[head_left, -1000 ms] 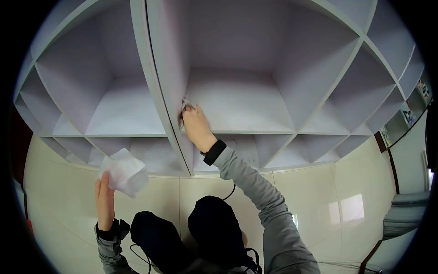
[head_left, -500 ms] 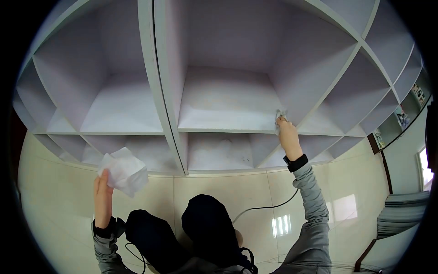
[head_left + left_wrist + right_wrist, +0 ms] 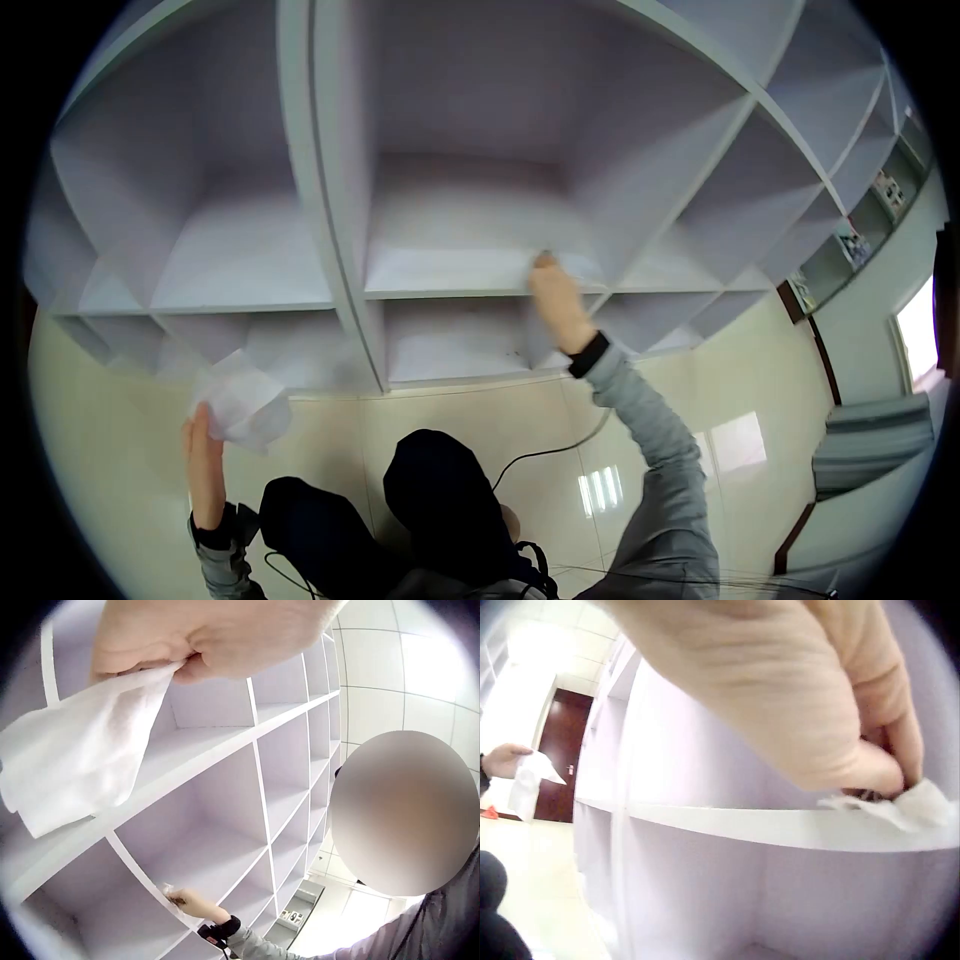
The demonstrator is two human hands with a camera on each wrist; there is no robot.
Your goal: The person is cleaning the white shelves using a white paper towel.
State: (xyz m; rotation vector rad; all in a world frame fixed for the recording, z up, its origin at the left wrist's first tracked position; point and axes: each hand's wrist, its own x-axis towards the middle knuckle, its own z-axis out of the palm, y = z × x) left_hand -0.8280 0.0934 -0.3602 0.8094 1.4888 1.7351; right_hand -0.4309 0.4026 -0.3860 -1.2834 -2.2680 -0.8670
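My left hand (image 3: pixel 206 462) pinches a white tissue (image 3: pixel 243 405) by its edge, out in front of the lower left shelves. In the left wrist view the tissue (image 3: pixel 82 750) hangs spread from the fingers. My right hand (image 3: pixel 562 305) grips a crumpled, dirtied tissue (image 3: pixel 922 806) at the front edge of a shelf board (image 3: pixel 727 825) in the middle compartment. In the right wrist view its fingers curl down over the tissue, which lies along that edge. The head view hides most of this tissue behind the fingers.
The white shelving unit (image 3: pixel 325 200) has square compartments, with an upright divider left of the middle one. Dark specks mark the lower compartment (image 3: pixel 455 340). My knees (image 3: pixel 440 490) are below, over a tiled floor (image 3: pixel 340 430) with a cable (image 3: pixel 550 450). A dark red door (image 3: pixel 564 750) stands behind.
My right hand has gone from the compartment's left side to its right end, then back a little leftward along the front edge. My left hand keeps its tissue; the head view has shifted slightly.
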